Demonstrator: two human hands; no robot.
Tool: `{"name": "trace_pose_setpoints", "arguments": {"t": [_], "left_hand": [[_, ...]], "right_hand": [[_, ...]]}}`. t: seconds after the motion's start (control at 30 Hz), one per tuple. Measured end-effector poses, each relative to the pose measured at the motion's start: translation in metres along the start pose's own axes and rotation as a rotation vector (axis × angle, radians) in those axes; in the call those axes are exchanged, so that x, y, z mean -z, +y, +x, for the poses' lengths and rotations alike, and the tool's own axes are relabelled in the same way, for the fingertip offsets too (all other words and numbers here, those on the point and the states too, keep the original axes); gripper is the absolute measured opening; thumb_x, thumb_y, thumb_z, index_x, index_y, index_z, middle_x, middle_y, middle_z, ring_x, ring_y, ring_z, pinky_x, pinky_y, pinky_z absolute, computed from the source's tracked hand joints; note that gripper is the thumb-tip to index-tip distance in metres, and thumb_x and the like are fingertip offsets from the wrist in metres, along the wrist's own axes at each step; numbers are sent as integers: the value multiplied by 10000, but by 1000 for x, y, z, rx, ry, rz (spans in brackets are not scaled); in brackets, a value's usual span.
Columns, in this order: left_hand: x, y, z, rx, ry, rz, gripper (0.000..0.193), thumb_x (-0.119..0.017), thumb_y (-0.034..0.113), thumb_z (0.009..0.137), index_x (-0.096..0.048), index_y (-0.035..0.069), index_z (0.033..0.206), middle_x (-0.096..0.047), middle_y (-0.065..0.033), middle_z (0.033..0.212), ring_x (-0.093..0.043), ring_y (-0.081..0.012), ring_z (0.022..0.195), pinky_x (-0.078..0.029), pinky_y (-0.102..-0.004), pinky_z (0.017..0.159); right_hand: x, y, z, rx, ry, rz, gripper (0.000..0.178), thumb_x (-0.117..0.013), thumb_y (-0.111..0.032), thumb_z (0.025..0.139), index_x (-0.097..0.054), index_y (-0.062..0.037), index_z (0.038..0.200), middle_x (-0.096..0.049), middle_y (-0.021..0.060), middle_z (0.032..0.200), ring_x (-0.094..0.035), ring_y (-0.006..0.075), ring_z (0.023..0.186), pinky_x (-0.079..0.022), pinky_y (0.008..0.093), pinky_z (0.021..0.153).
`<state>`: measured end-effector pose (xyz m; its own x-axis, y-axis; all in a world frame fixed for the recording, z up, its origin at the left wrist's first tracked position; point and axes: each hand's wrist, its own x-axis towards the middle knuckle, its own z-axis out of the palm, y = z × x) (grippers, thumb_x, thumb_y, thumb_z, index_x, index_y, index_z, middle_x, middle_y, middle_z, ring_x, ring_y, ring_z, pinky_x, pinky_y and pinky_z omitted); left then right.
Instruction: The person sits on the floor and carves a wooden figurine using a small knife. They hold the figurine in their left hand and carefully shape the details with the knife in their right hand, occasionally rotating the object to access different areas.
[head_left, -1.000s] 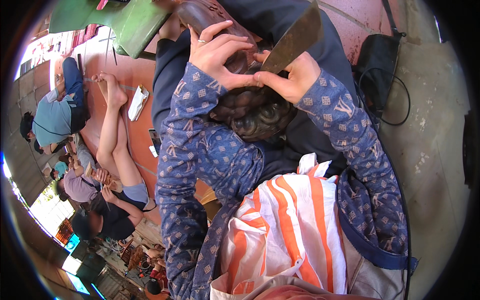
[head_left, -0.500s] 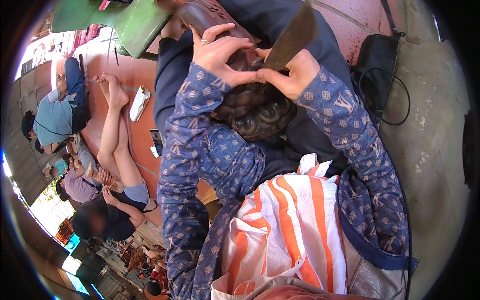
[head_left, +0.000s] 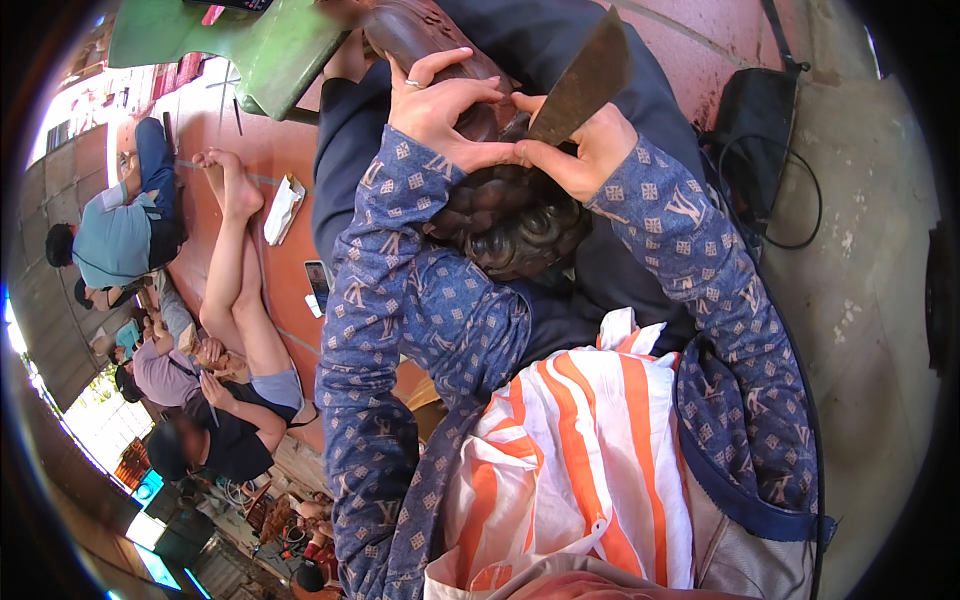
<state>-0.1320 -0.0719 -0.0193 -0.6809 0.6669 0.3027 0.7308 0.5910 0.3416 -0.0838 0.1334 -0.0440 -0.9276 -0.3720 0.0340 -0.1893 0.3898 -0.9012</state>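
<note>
A dark brown carved wooden piece (head_left: 525, 232) lies across my lap, with rounded curls at its near end and a smoother stretch farther off. My left hand (head_left: 440, 112) grips its upper part, fingers curved over the side, a ring on one finger. Pinched in my right hand (head_left: 592, 152) is a flat, wide metal scraper blade (head_left: 586, 78), tilted up to the right. Both thumb tips meet over the wood near the blade's lower end. The blade's working edge is hidden by my fingers.
A green plastic seat (head_left: 235, 50) stands far left. On the tiles lie a white packet (head_left: 285, 210) and a phone (head_left: 317, 280). A black bag (head_left: 755, 140) with a looped strap rests at right. Several people sit at left, one with bare legs (head_left: 235, 270) stretched out.
My hands and the carving stay almost in place; the blade leans very slightly differently. The surroundings at left shift a little in view, and the nearest person's hands have moved.
</note>
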Motion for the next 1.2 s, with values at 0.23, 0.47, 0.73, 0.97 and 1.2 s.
{"name": "trace_pose_setpoints", "arguments": {"t": [0.23, 0.47, 0.73, 0.97, 1.2], "left_hand": [[-3, -6, -2, -43, 33, -49, 515, -850, 470, 512, -709, 129, 872, -698, 1, 987, -484, -252, 1213, -224, -529, 1051], [8, -2, 1, -56, -72, -32, 551, -856, 409, 539, -705, 102, 971, -673, -40, 1092, -423, -293, 1280, -266, -459, 1061], [5, -3, -3, -66, -45, 0, 534, -844, 461, 526, -713, 124, 918, -675, -30, 1086, -440, -272, 1268, -217, -549, 1051], [1, -1, -1, -40, -17, 11, 512, -868, 368, 520, -719, 96, 927, -673, -60, 1098, -454, -305, 1248, -305, -427, 1039], [12, -3, -1, -62, -111, -95, 501, -859, 366, 549, -718, 96, 946, -666, -67, 1116, -440, -310, 1265, -281, -438, 1058]], "right_hand": [[-2, 0, -3, 82, 55, 12, 286, -679, -305, 777, -668, -39, 881, -652, 188, 886, -626, 353, 842, -503, 405, 723], [-1, -12, -6, -2, -48, 8, 192, -705, -214, 791, -668, -25, 807, -655, 212, 991, -604, 351, 1025, -457, 412, 912], [-4, -17, -5, -40, -65, -149, 215, -708, -214, 790, -670, -18, 867, -665, 171, 1019, -609, 346, 1014, -455, 417, 919], [0, -15, -4, -92, 5, -27, 236, -716, -204, 776, -673, -10, 903, -657, 181, 1042, -625, 326, 973, -483, 398, 854], [-3, -19, -5, 69, -25, -86, 214, -714, -188, 786, -674, -12, 900, -650, 195, 1028, -639, 322, 923, -498, 371, 807]]}}
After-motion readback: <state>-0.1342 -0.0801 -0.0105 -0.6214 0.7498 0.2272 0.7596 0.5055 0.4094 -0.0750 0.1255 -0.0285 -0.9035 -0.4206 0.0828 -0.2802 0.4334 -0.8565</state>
